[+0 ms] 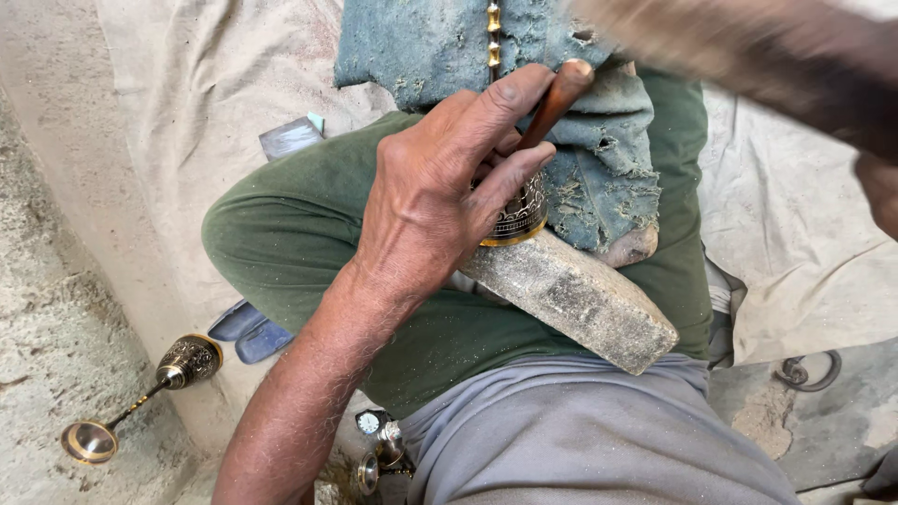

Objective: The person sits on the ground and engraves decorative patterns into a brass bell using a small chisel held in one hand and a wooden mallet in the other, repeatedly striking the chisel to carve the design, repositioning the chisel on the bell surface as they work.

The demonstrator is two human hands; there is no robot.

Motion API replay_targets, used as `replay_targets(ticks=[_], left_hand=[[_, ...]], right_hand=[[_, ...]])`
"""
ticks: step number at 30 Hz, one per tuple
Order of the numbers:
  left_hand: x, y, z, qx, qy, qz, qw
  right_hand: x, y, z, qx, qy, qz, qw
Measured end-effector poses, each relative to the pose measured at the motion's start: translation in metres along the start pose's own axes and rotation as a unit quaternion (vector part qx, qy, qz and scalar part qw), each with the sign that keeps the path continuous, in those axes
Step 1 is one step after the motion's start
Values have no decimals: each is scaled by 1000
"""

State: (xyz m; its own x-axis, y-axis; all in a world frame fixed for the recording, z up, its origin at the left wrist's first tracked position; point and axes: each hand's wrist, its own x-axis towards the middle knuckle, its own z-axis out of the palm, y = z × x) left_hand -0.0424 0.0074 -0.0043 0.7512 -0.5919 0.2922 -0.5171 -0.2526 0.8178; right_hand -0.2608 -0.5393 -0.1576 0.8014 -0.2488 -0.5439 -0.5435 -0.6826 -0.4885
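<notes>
Head view, sole entry.

Left hand point(435, 201): I have it clenched around an engraved brass cup point(520, 213), dark patterned band and bright gold rim showing below my fingers. Forefinger and thumb also pinch a reddish-brown wooden-handled tool point(555, 100), its tip hidden behind my fingers.

Position of the cup: it rests on a grey stone block point(578, 301) that lies across my lap, over green trousers point(309, 224), just below a ragged blue-grey cloth point(599, 159).

Right hand point(875, 187): a blurred forearm and hand at the upper right edge, raised well apart from the cup. I cannot tell whether it is closed or what it carries.

Handling note, my judgement: the cup wants firm seating against the stone so it does not roll; the tool should stay steady at one angle, with fingertips kept clear of where its tip meets the metal. The slanting block could let the cup slip.

Items lying about: a finished brass goblet point(140, 397) on its side on the sandy floor at lower left; small metal parts point(379, 449) near my knee, one round with a pale face; a slim brass stem point(492, 33) atop the cloth; a dark iron ring point(806, 371) at right.

Packages, labels, signs: none visible. One flat grey rectangular piece point(290, 137) with a pale green corner lies on the beige sheet point(187, 84) at upper left, unmarked.
</notes>
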Motion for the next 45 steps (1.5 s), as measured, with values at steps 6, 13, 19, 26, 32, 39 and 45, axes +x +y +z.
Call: replay_targets(ticks=[6,13,19,26,32,39,45], left_hand=[[4,-2,-2,-16,-3,19,1000],[5,-9,-3,-24,-29,32,999],[7,-15,-4,-23,-46,54,997],[9,-20,-5,-18,-79,50,995],[13,-21,-6,-37,-93,48,994],[18,-24,-9,-53,-104,83,990],[22,-27,-10,-59,-103,118,986]], right_hand=[[2,-23,1,-1,-13,-6,1000],[-5,-50,1,-4,-9,-13,1000],[-10,-39,-5,-6,-14,-10,1000],[-8,-18,-2,-2,-30,-4,1000],[-20,-42,-4,0,10,-63,998],[-58,-121,0,-25,108,-154,982],[-77,-196,7,-167,158,-58,971]])
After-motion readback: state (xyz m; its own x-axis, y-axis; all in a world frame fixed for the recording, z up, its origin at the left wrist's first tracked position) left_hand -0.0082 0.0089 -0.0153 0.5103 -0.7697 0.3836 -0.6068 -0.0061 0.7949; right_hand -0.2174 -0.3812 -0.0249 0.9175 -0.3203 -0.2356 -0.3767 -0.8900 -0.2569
